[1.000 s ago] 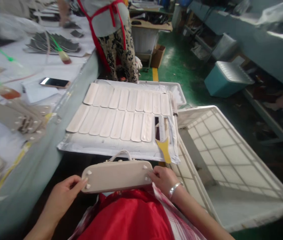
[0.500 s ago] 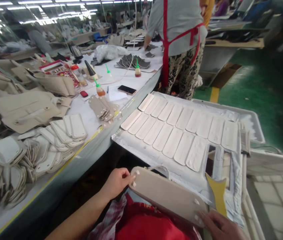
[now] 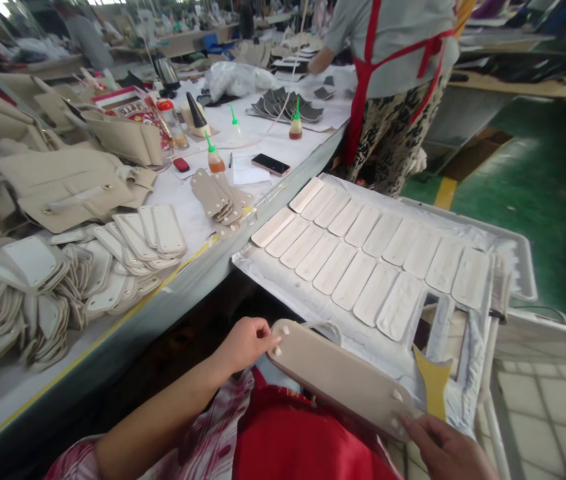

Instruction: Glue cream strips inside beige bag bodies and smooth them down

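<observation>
A long beige leather piece with rounded ends (image 3: pixel 337 377), perhaps part of a bag, is stretched between my hands above my lap. Small white studs or tabs show near both its ends. My left hand (image 3: pixel 247 343) pinches its left end between thumb and fingers. My right hand (image 3: pixel 443 443) grips the lower right end, near the white studs there. Behind the piece's upper edge a pale strap loop (image 3: pixel 330 328) sticks out. On the tray's near right corner, close to my right hand, lies a yellow forked piece (image 3: pixel 433 383).
A white-covered tray (image 3: pixel 263 263) bears rows of pale oblong leather pieces (image 3: pixel 343 277). On the left table are piled leather tabs (image 3: pixel 27 267), beige bag parts (image 3: pixel 63 187), glue bottles (image 3: pixel 215 160) and a phone (image 3: pixel 271 165). A co-worker (image 3: pixel 403 87) stands beyond the tray.
The view has tilted down and turned slightly left, so the surroundings appear shifted right. Both hands keep their hold on the leather piece, which is almost unmoved.
</observation>
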### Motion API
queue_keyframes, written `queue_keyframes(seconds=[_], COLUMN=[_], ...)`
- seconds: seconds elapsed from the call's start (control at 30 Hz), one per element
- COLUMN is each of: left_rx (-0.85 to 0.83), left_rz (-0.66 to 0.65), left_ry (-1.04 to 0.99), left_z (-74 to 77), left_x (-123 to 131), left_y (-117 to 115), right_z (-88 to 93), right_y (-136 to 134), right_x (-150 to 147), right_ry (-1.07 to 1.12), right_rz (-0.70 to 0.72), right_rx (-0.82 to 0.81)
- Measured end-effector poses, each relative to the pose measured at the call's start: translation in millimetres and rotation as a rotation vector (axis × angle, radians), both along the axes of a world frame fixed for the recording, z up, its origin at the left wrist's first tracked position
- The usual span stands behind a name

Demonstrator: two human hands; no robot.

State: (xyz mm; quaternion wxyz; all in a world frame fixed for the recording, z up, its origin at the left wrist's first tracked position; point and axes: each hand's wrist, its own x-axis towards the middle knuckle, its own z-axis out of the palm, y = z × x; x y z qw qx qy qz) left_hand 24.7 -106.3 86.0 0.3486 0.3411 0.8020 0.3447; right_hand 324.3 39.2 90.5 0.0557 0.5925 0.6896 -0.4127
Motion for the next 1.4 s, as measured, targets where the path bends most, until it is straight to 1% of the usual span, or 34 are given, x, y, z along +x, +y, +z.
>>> queue_keyframes(seconds=[0.1,0.23,0.37,0.53,0.63,0.7,0.77,0.83,0.93,1.0,1.07,1.1,1.17,1.23,1.27,1.3,1.4], left_rx=[0.011,0.01,0.016,-0.005,-0.023,-0.03,-0.037,-0.057,-0.101,-0.062,0.039,0.091,0.15,0.161,0.163,0.166,0.185], left_rz=[-0.008,-0.017,-0.032,-0.035,-0.034,-0.032,-0.042,-0.074,-0.136,-0.162,-0.24,-0.321,-0.549,-0.742,-0.794,-0.817,-0.785], left_ry=[0.029,0.035,0.002,0.008,0.025,0.044,0.071,0.108,0.205,0.314,0.435,0.484,0.534,0.514,0.488,0.457,0.38], left_z=[0.5,0.6,-0.7,-4.0,-5.5,-6.6,-7.6,-7.9,-4.0,1.6,7.1,8.8,8.7,3.9,0.3,-3.4,-12.1], left_x=[1.2,2.3,2.0,2.7,4.7,5.4,4.4,1.8,-2.8,-4.0,-2.8,-1.5,1.6,3.2,3.0,2.2,-1.2], left_y=[-0.9,-2.1,-2.3,-1.9,-1.0,0.3,1.8,3.1,4.0,4.8,6.7,8.3,12.8,18.1,20.4,22.2,24.6], right_z=[2.3,3.3,1.3,-3.0,-7.0,-9.6,-10.8,-9.1,-0.8,6.0,10.0,10.0,6.1,-1.4,-5.5,-9.2,-16.9], right_y=[0.3,0.2,0.5,0.6,2.6,5.3,8.6,12.2,16.8,17.6,15.1,12.9,7.6,3.2,1.9,1.2,1.5], right_x=[-1.0,-1.6,-1.0,1.8,3.7,4.5,5.1,6.1,9.2,9.7,5.2,0.5,-12.6,-26.7,-32.3,-36.3,-39.7], right_ry=[0.003,0.027,0.041,0.026,0.016,-0.013,-0.058,-0.103,-0.177,-0.221,-0.169,-0.102,0.047,0.119,0.126,0.127,0.137], right_rz=[0.016,-0.004,-0.006,-0.024,0.0,0.056,0.129,0.186,0.253,0.281,0.326,0.384,0.572,0.749,0.794,0.812,0.803], right_rx=[-0.002,-0.016,-0.032,-0.026,-0.039,-0.048,-0.017,0.054,0.17,0.255,0.391,0.466,0.574,0.601,0.604,0.608,0.647])
